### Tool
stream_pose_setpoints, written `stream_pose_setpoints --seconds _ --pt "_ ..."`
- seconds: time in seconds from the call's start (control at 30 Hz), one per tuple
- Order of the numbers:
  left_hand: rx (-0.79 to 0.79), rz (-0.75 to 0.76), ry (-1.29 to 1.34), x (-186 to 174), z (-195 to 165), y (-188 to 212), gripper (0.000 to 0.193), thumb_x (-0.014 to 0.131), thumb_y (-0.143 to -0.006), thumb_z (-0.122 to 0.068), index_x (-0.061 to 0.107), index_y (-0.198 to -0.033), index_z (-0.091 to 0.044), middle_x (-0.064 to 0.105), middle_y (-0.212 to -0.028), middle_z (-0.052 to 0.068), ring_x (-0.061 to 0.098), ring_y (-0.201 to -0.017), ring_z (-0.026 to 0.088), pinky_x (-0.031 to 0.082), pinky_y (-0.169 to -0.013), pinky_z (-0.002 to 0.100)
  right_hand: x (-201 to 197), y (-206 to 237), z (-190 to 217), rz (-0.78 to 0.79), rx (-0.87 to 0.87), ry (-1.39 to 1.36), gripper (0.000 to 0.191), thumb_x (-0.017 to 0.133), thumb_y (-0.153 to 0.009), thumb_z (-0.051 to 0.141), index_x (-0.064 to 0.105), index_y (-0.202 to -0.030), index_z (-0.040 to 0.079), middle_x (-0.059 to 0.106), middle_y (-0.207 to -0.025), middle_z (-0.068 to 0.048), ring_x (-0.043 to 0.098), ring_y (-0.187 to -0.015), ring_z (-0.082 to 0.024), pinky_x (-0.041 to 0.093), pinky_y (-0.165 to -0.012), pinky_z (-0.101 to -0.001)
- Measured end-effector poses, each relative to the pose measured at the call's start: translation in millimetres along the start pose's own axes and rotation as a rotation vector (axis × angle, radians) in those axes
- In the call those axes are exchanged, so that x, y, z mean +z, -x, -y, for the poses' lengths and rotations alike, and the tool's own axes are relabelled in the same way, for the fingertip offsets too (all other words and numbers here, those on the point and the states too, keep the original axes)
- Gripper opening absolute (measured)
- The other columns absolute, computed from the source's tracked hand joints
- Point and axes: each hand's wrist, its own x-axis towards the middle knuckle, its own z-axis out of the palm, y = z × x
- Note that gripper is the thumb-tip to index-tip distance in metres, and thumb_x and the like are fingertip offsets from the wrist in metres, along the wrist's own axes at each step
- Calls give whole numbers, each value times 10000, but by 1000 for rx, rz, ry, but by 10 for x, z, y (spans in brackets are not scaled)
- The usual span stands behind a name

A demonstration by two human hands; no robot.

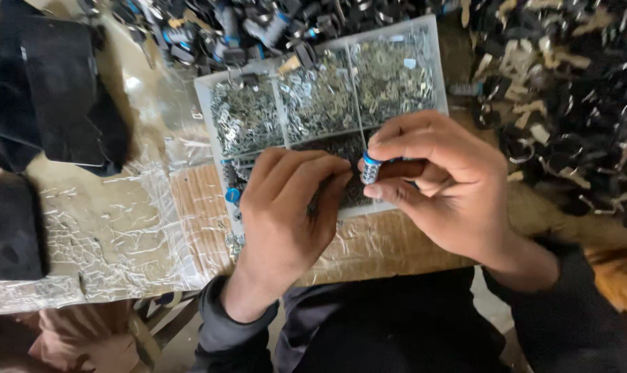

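Note:
My right hand grips a small cylindrical part with a blue band and silvery body, holding it between thumb and fingers. My left hand is beside it, its fingertips curled and reaching toward the part's end; what they pinch is hidden. Both hands hover over the front of a white compartment tray filled with several heaps of small silvery metal pieces.
A pile of black and blue parts lies behind the tray. Black rings and tan pieces heap at the right. Black cloth and a black box sit at left, a black block below. Plastic wrap covers the table.

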Motion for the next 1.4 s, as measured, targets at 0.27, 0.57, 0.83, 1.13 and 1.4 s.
stream_pose_setpoints --seconds 0.27,0.57,0.83,1.13,1.4 --pt "-142 -67 363 21 -106 32 180 798 -989 40 681 -1115 -16 740 -1038 77 686 -942 172 554 -835 265 22 -8 34 10 8 37 299 769 -954 -107 643 -1221 -64 596 -1262 -163 738 -1070 -159 688 -935 -228" --pt "-193 -56 470 74 -55 186 171 821 -968 55 682 -1056 8 739 -1013 103 739 -926 134 581 -811 218 -11 -2 26 5 -24 169 272 823 -863 -40 704 -1104 -5 633 -1184 -130 718 -904 -91 615 -714 -147" --pt "-146 25 308 -70 -50 -7 255 916 -884 -43 701 -1019 -72 723 -983 11 630 -832 104 480 -718 235 35 -127 26 86 -170 325 247 836 -835 -66 739 -1046 19 675 -1097 -135 729 -808 -106 595 -653 -165" --pt "47 92 -161 11 -53 -91 175 844 -917 -31 727 -1036 -82 743 -989 12 627 -888 236 465 -809 374 -39 -130 104 80 -65 310 266 793 -854 -103 625 -1057 -141 618 -1170 -254 742 -916 -198 627 -703 -214" --pt "-191 -41 509 55 -35 171 171 753 -986 2 623 -1083 56 732 -1009 141 777 -989 193 675 -823 249 -61 -132 76 128 -99 281 253 807 -842 -63 621 -1002 -125 613 -1127 -239 756 -932 -214 653 -748 -219"
